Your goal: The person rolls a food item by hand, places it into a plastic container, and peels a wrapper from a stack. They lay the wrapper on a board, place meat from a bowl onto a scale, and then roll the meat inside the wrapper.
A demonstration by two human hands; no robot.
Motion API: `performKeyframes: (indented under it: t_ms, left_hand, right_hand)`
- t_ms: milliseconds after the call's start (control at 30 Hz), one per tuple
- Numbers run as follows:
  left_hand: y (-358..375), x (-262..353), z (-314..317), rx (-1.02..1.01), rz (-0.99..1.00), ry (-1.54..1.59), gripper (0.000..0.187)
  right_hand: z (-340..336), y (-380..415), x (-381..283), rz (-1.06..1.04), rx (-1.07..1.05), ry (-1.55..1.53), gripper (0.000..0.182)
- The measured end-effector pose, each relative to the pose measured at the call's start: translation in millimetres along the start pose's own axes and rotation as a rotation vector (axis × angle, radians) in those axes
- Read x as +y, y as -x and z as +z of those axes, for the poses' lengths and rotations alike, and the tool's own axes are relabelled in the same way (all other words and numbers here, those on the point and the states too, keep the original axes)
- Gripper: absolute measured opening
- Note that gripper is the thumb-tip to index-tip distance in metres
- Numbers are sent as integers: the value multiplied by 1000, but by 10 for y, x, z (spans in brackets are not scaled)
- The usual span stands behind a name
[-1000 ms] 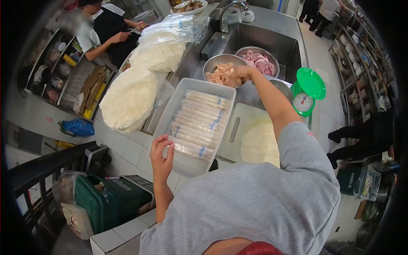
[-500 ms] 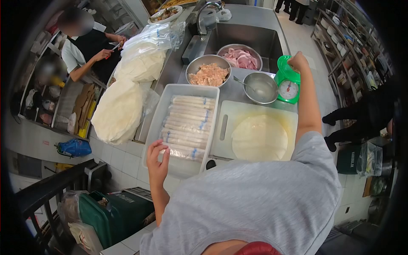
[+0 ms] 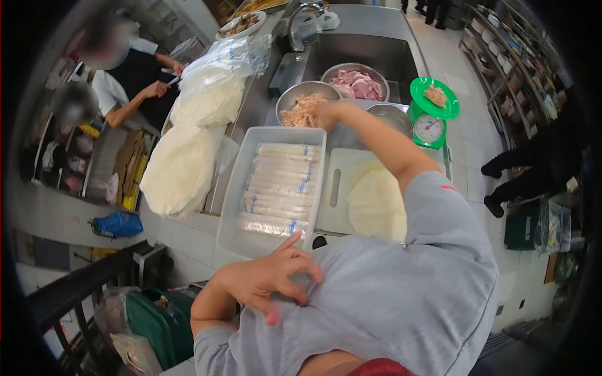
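My right hand point(image 3: 325, 116) reaches into a steel bowl point(image 3: 283, 99) of pinkish minced meat point(image 3: 303, 111). Its fingers are down at the meat and hidden from me. A clump of the mince point(image 3: 436, 96) rests on the pan of a green dial scale point(image 3: 429, 128). In front of my chest, my left hand point(image 3: 273, 279) hangs with fingers spread and bent, holding nothing. Beyond it stands a white plastic tub point(image 3: 226, 207) with rows of wrapped pale rolls point(image 3: 282, 178). A round pale wrapper sheet point(image 3: 376, 203) lies on a white cutting board point(image 3: 335, 160), partly behind my right arm.
Stacks of wrapper sheets point(image 3: 179, 169) lie to the left, some under plastic. A bowl of pink meat slices point(image 3: 357, 84) sits by the sink point(image 3: 401, 56). Another steel bowl point(image 3: 392, 116) is partly covered by my arm. A co-worker point(image 3: 135, 78) stands at the left.
My right hand has moved left from the scale pan to the mince bowl, and a clump of mince now shows on the pan. My left hand has drawn back from the tub toward my chest.
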State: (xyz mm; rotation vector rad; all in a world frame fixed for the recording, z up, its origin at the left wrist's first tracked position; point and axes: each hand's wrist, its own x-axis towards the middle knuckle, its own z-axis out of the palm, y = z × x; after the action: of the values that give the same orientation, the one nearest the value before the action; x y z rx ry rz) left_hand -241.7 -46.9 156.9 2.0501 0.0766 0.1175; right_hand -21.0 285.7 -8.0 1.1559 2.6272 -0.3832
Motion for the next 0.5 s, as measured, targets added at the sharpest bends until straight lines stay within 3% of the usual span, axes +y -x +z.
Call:
performKeyframes:
  t_ms: [67,200,267,467,500]
  left_hand:
    - [104,34,4,-51,-46,-22,77]
    - [151,126,14,77,-63,6,81]
    - [68,185,74,146,-115,-32,84]
    - [228,210,88,58,-102,36,93]
    - [291,210,106,135,-81,114,95]
  right_hand:
    - [74,-143,16,8,-119,48,55]
    - [147,-161,87,-28,-216,22,44]
    - [225,-147,59,11,-60,50,41]
    - [282,-149,33,-19,77,9,40]
    - [251,-101,44,-23,90,-17,40]
